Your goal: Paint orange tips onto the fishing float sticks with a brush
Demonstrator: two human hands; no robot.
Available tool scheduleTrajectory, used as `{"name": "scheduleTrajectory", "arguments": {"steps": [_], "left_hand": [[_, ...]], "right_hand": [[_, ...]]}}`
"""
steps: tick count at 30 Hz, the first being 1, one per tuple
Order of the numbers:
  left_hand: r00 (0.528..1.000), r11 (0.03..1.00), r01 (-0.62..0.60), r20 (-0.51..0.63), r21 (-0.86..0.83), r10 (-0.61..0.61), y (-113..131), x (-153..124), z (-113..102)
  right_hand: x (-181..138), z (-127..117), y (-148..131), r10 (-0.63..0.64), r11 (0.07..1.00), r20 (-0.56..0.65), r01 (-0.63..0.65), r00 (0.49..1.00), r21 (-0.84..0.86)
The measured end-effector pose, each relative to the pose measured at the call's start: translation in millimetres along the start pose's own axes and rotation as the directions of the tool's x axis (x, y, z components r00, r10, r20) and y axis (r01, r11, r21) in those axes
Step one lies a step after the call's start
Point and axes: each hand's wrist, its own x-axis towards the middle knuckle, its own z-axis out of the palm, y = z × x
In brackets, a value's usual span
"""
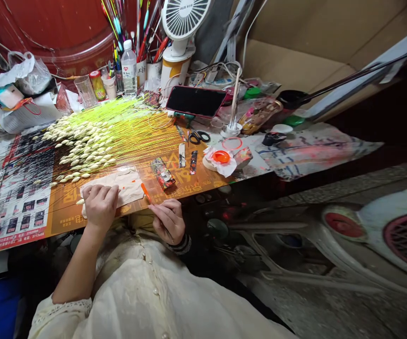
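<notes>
My left hand [100,205] is closed over the near edge of a pale cloth [129,181] on the table. From its left side pokes the pale body of a fishing float [80,201] with a thin dark stem; the fingers hide the rest. At the table's front edge my right hand [170,221] pinches a slim orange-tipped stick [146,192], which points up and left beside the cloth. Whether it is a brush I cannot tell. Small orange spots mark the cloth. Many more floats [90,146], with pale bodies and yellow-green tips, lie in rows behind my left hand.
A paint-smeared block [163,173] lies beyond my right hand. Right of it are a dish of orange paint [220,157] and black scissors [199,137]. A phone [196,101], a water bottle [129,69] and a fan [185,19] stand at the back. A scooter [365,226] is on the right.
</notes>
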Motion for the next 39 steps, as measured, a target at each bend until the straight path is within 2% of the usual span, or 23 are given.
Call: {"name": "scheduleTrajectory", "arguments": {"steps": [5,9,16,26,39], "left_hand": [[0.999,0.999,0.043,-0.018,-0.002,-0.043,-17,-22,-8],[0.997,0.997,0.068,-0.032,-0.025,-0.069,-22,-30,-9],[0.996,0.998,0.053,-0.071,-0.031,-0.056,-23,-31,-8],[0.995,0.998,0.054,-0.078,-0.030,-0.056,-23,-31,-8],[0.995,0.998,0.054,-0.076,-0.027,-0.056,-25,-33,-6]], "right_hand": [[-2,6,-7,-0.028,0.999,0.055,0.027,0.998,0.021],[-6,13,-9,-0.003,1.000,0.072,0.004,0.997,-0.017],[-9,15,-8,0.028,0.997,0.115,-0.020,0.993,-0.076],[-7,16,-11,0.031,0.995,0.099,-0.021,0.995,-0.100],[-5,13,-11,0.024,0.999,0.079,-0.021,0.997,-0.038]]}}
